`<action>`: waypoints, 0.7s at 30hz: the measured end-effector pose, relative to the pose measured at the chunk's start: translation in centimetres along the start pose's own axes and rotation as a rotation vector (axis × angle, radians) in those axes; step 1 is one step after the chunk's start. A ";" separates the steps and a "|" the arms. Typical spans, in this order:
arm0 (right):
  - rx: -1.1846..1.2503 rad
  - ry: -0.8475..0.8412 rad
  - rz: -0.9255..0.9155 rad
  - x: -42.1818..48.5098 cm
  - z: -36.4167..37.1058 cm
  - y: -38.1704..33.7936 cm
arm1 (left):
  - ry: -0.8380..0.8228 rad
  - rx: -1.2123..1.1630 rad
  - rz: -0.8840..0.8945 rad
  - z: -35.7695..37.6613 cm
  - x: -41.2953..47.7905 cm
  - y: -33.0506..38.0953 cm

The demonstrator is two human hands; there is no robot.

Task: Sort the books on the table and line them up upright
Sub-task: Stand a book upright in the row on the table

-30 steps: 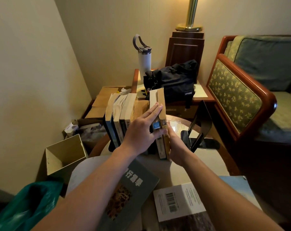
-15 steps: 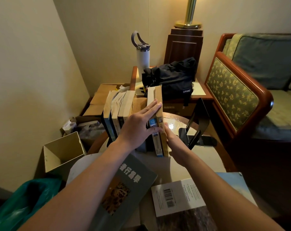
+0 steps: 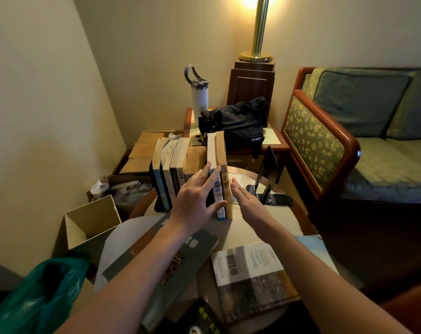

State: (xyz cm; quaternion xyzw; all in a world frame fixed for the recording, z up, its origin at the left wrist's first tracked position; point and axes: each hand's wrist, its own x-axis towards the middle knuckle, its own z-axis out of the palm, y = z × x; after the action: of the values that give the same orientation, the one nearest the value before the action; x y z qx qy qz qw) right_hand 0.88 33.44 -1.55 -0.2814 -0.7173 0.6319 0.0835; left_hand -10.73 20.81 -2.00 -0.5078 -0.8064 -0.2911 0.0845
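green plastic bag (image 3: 35, 297) at lower left, on the floor. beside it an open cardboard box (image 3: 91, 220), tilted, mouth up.

round table (image 3: 252, 227) in the middle. on its far side a row of upright books (image 3: 173, 169), spines toward the camera. a black bookend (image 3: 156, 203) stands at the row's left end. the books lean slightly right. two taller books (image 3: 219, 155) close the right end of the row, standing together, one white-and-blue spine, one tan.

left hand (image 3: 195, 201): fingers straight and spread, palm down, laid across the spines mid-row. fingertips reach the white-and-blue spine, thumb touches it lower down. nothing gripped.

right hand (image 3: 250, 201): flat, fingers straight and together, edge-on just right of the tan book. cannot tell if the fingertips touch its cover. nothing held.

second bookend (image 3: 267, 169), black, stands apart to the right of the row, on the table.

near edge of the table, lying flat: a grey-green book (image 3: 170, 261) under the left forearm, a book with a barcode (image 3: 250, 273) face down, a dark book (image 3: 204, 319) at the bottom edge.

behind: white bottle (image 3: 199, 100), black bag (image 3: 238, 121), brass lamp (image 3: 257, 32). armchair (image 3: 325, 145) at right.
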 end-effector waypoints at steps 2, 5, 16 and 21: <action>-0.025 0.005 -0.022 -1.7 -0.1 0.2 | -0.005 -0.021 -0.029 -0.1 -1.8 0.5; -0.070 0.018 -0.050 -4.3 -0.4 1.3 | -0.044 -0.055 -0.110 0.2 -4.9 1.0; -0.633 0.108 -0.056 -11.9 -4.1 9.0 | -0.419 -0.017 -0.268 2.4 -15.1 3.6; -0.929 0.007 0.051 -13.9 -6.2 11.6 | -0.610 0.145 -0.121 4.2 -16.2 5.6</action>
State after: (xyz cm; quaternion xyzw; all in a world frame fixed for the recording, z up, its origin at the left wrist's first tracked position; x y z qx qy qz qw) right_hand 18.78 32.19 -8.21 -0.3086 -0.9169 0.2447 -0.0646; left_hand 2.40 12.45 -10.27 -0.5154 -0.8419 -0.0718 -0.1426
